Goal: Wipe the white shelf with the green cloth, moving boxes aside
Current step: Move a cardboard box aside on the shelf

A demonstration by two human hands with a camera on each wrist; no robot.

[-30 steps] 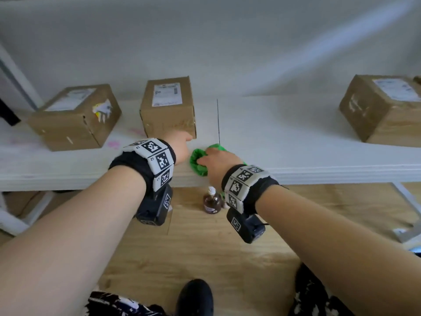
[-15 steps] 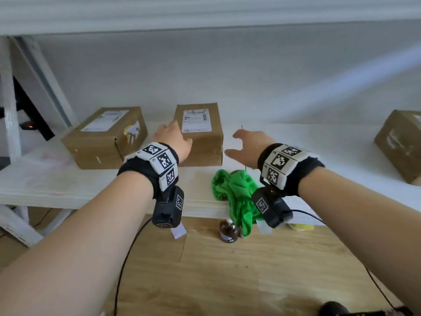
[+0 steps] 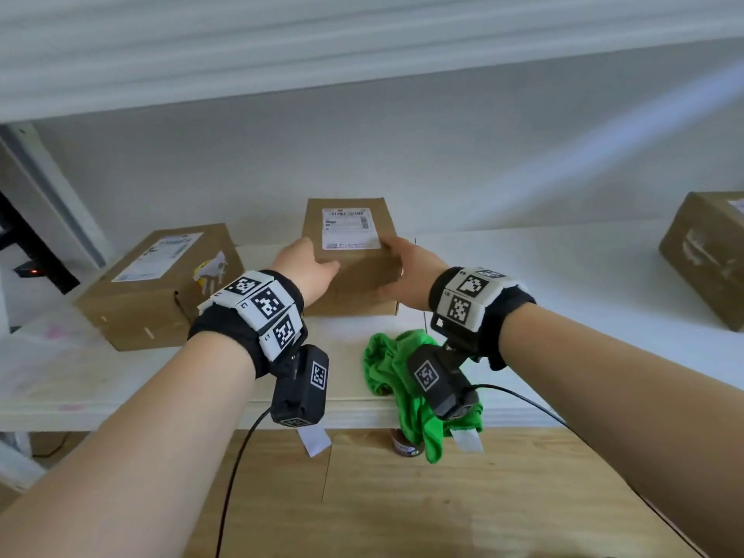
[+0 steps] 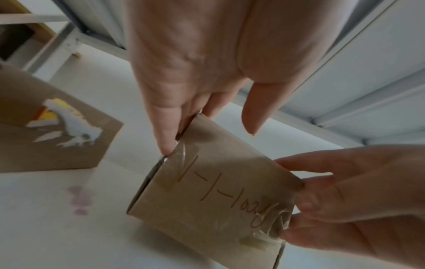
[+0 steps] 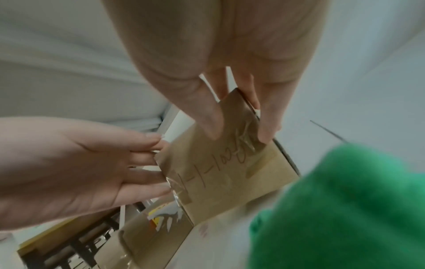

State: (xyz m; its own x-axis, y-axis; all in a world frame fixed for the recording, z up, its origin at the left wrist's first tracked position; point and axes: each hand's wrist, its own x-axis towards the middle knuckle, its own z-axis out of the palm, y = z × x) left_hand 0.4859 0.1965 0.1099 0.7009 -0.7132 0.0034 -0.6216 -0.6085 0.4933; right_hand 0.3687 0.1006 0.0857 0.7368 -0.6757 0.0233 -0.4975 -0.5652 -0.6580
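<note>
Both hands' fingers (image 4: 165, 127) clasp a handwritten, taped cardboard box (image 4: 214, 196).

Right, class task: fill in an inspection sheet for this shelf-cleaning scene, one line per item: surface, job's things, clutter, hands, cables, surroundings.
Surface: white shelf, faint pink stains at left.
Job's things: middle cardboard box held between both hands; green cloth lies loose, draped over the front edge.
Clutter: left cardboard box, right cardboard box, both apart from the middle one.
Hands: left hand and right hand each hold one side.
Cables: black cable hanging from the left wrist camera.
Surroundings: wood floor, small brown bottle.
</note>
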